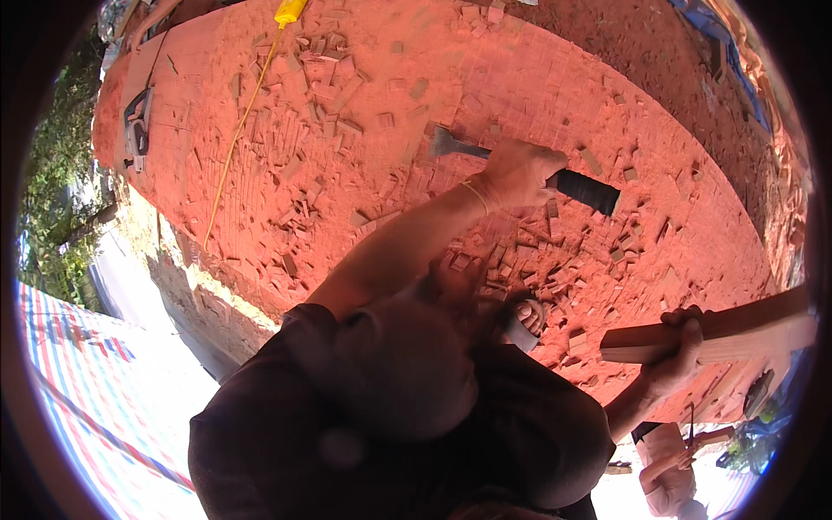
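Observation:
My left hand (524, 173) reaches out over the reddish, dust-covered ground, its fingers wrapped round a chisel-like tool. The tool's flared grey metal end (446, 143) points left, and its black-wrapped handle (591, 191) sticks out to the right of the fist. At the right, my right hand (680, 360) grips a thick squared wooden beam (745, 334) near its left end. That beam runs off toward the right rim. Below my left hand, part of a foot in a sandal (527, 321) shows among wood scraps.
Wood offcuts (321, 82) lie scattered over the red ground (416, 69). A yellow object (290, 10) trails a yellow cord (234, 139). A power tool (136, 130) rests at far left. Striped sheeting (95, 373) spreads lower left. Another person (667, 472) is at lower right.

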Tool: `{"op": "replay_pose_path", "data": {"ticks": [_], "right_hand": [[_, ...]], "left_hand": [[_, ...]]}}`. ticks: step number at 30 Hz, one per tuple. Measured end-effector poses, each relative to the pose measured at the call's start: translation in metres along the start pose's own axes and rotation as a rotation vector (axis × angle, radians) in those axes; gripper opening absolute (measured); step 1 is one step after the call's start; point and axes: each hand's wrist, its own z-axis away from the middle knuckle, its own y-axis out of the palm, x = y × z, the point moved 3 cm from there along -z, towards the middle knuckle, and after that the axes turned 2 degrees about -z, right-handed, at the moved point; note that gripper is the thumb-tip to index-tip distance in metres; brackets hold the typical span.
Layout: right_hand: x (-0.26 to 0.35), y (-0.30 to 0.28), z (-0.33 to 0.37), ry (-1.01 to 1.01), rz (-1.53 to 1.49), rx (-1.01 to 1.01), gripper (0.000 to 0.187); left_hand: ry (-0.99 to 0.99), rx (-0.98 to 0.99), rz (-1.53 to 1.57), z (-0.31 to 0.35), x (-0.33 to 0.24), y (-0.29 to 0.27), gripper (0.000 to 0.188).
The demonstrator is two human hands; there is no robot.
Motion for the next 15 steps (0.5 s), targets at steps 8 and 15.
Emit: {"op": "replay_pose_path", "data": {"ticks": [8,15], "right_hand": [[-0.072,0.089,0.040,0.226,0.590,0.288,0.022],[-0.034,-0.045,-0.004,-0.035,0.243,0.105,0.030]], "left_hand": [[-0.051,0.083,-0.050,-0.003,0.013,-0.006,0.021],[-0.009,-0.060,-0.041,0.008,0.006,-0.013,0.026]]}}
